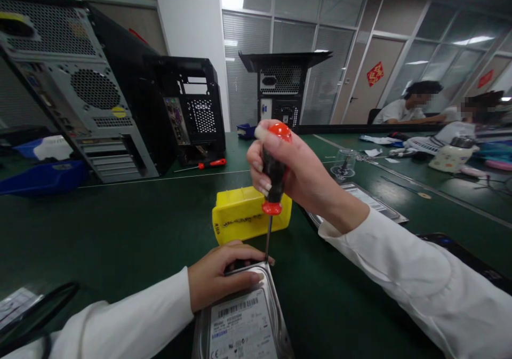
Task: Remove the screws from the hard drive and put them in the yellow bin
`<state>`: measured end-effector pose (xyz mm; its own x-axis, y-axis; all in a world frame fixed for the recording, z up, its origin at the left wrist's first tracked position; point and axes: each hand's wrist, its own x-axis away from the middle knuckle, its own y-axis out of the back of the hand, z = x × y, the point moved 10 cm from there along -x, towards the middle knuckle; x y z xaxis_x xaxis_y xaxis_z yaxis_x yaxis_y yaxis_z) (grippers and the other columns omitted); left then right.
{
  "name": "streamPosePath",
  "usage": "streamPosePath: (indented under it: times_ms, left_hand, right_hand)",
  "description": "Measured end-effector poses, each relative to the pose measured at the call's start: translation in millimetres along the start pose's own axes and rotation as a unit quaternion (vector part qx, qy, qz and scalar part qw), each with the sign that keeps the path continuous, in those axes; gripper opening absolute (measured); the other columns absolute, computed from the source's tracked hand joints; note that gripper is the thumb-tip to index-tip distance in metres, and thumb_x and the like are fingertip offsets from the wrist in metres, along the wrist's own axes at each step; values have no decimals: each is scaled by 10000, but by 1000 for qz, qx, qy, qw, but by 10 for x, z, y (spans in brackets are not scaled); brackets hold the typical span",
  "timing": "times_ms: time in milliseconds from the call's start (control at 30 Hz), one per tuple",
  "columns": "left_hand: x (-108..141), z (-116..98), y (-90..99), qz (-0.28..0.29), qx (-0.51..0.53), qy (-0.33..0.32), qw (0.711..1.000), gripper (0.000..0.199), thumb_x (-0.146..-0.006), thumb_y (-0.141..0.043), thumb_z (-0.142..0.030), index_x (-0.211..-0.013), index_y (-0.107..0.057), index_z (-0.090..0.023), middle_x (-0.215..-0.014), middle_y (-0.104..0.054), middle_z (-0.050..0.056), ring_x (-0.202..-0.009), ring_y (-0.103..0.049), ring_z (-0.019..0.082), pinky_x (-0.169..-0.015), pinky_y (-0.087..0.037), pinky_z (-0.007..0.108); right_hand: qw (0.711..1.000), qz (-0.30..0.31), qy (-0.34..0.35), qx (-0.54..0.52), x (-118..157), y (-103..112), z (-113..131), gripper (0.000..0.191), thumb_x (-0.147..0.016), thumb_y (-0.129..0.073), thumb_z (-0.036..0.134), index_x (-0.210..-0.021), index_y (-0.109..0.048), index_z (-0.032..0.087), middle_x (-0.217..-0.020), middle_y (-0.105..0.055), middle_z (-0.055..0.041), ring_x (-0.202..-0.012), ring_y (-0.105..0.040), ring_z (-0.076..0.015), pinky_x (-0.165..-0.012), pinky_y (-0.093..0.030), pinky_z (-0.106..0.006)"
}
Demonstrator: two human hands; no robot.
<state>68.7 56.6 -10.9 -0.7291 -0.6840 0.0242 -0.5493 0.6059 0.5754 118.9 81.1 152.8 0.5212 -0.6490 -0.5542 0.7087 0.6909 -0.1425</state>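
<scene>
on the bench (160,225), half-curled left hand (212,274) clasps hard drive (244,321), cover still on; fisted right hand (299,169) sets screwdriver (272,207) at corner.

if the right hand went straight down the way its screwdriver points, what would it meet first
Most likely the far right corner of the hard drive: the screwdriver in the right hand points down at it, though whether the tip touches is hard to tell.

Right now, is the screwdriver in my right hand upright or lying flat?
Upright, leaning slightly: your right hand grips the screwdriver at its handle, and the shaft points down to a corner of the hard drive.
</scene>
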Motion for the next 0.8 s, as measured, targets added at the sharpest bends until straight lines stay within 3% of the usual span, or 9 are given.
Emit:
streamPosePath:
  times_ms: [133, 367, 467, 567, 700, 800]
  left_hand:
    - [14, -19, 9, -6, 3, 6, 1000, 325, -865, -547, -377, -1161, -613, -259, -1143, -630, 41, -1025, -561, 236, -923, -415, 362]
    - [3, 23, -5, 5, -1, 6, 1000, 335, -861, -547, -383, -1164, -613, -256, -1136, -628, 44, -1011, -568, 235, -914, -418, 359]
    - [-2, 39, -3, 4, -5, 6, 1000, 350, -860, -543, -400, -1169, -613, -251, -1137, -626, 48, -999, -572, 238, -913, -418, 361]
    - [-4, 31, 0, 0, -2, 0, 1000, 349, -856, -552, -390, -1169, -612, -249, -1133, -631, 48, -1011, -570, 240, -920, -415, 358]
    - [-4, 16, -8, 2, 3, -8, 1000, 334, -857, -557, -369, -1159, -616, -241, -1132, -637, 50, -1036, -562, 235, -927, -417, 355]
    - [3, 0, 4, -3, 10, -15, 1000, 338, -859, -553, -369, -1164, -612, -234, -1149, -632, 57, -1052, -557, 236, -932, -415, 364]
  right_hand:
    - [999, 24, -18, -14, 4, -63, 10, 293, -905, -383, 410, -1052, -505, 188, -774, -485, 4, -607, -502, -85, -609, -459, -227]
    - [999, -30, -15, -24, -1, 61, -30, 192, -808, -601, 275, -917, -481, 172, -840, -561, -2, -680, -573, -85, -638, -515, -213]
    - [1000, -6, 7, -26, -15, 26, -12, 201, -807, -620, 256, -855, -438, 185, -720, -538, 37, -561, -524, -52, -540, -452, -173]
    - [999, 13, 13, -38, -23, -7, 1, 185, -846, -554, 344, -874, -454, 190, -680, -500, 39, -515, -477, -51, -490, -406, -174]
    - [999, 23, -5, -39, -9, -53, -2, 277, -902, -412, 397, -1023, -516, 170, -751, -503, 4, -613, -515, -79, -605, -469, -216]
    - [1000, 12, -13, -18, 10, -51, -6, 194, -867, -514, 334, -960, -511, 164, -761, -526, 7, -661, -551, -81, -659, -499, -215]
